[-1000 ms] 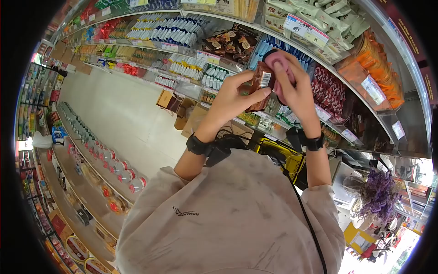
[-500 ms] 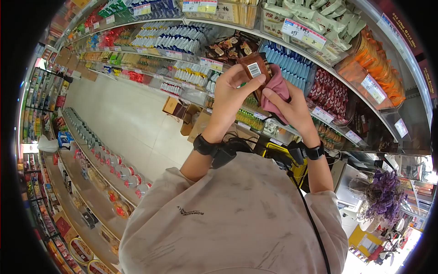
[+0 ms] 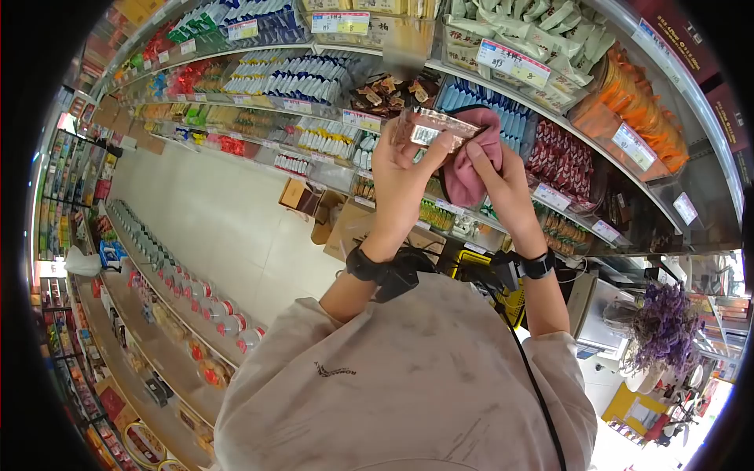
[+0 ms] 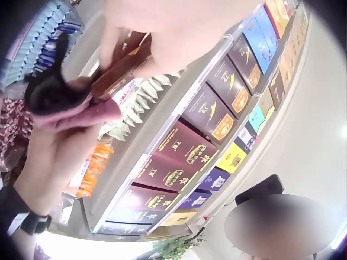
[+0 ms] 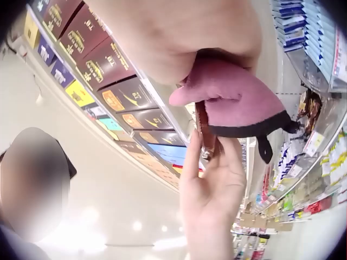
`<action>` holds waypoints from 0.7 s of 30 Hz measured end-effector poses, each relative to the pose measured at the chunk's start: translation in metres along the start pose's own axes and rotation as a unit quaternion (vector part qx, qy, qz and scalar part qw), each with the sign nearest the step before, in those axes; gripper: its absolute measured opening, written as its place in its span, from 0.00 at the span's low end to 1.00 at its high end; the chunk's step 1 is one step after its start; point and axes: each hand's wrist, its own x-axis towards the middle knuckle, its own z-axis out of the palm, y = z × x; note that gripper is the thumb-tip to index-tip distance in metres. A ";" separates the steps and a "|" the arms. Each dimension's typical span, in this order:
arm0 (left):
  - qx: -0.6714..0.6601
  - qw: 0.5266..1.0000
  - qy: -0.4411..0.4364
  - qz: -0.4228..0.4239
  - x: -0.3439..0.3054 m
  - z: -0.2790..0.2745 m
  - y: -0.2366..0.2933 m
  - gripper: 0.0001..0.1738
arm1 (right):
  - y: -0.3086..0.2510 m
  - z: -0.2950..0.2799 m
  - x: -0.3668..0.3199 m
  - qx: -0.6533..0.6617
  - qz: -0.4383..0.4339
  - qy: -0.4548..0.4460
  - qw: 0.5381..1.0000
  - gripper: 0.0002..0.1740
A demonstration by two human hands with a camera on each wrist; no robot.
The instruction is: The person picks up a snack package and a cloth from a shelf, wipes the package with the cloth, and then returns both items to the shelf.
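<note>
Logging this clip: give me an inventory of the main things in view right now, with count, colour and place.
packet: 1, brown, head view's upper centre
fabric item: 1, pink with black trim, right of the packet
orange packets: many, orange, upper-right bin
pale packets: many, pale green, top shelf
bottles: a row, clear, shelf at left
cardboard box: at least 1, brown, beside the shelves
flowers: 1 bunch, purple, lower right
shirt: 1, beige, worn
wrist devices: 2, black, one per wrist
left hand: 1, bare, holding the packet
right hand: 1, bare, holding the fabric item
</note>
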 end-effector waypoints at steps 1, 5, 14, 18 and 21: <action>0.017 1.000 -0.006 0.001 -0.002 0.001 0.003 0.22 | -0.001 -0.002 0.000 -0.056 -0.039 -0.015 0.998 0.17; -0.042 0.996 -0.003 -0.078 -0.008 0.002 0.015 0.19 | -0.003 -0.006 -0.015 -0.082 -0.031 -0.014 0.996 0.15; -0.006 0.998 0.038 -0.058 -0.016 -0.010 0.017 0.24 | 0.001 -0.035 -0.027 -0.181 -0.092 0.094 0.975 0.11; 0.064 0.996 -0.053 0.023 -0.026 0.001 0.021 0.30 | -0.039 -0.009 -0.025 -0.073 -0.124 0.159 0.977 0.16; 0.048 0.996 -0.070 -0.013 -0.039 0.016 0.010 0.32 | -0.027 0.014 -0.037 -0.111 -0.038 0.041 0.992 0.19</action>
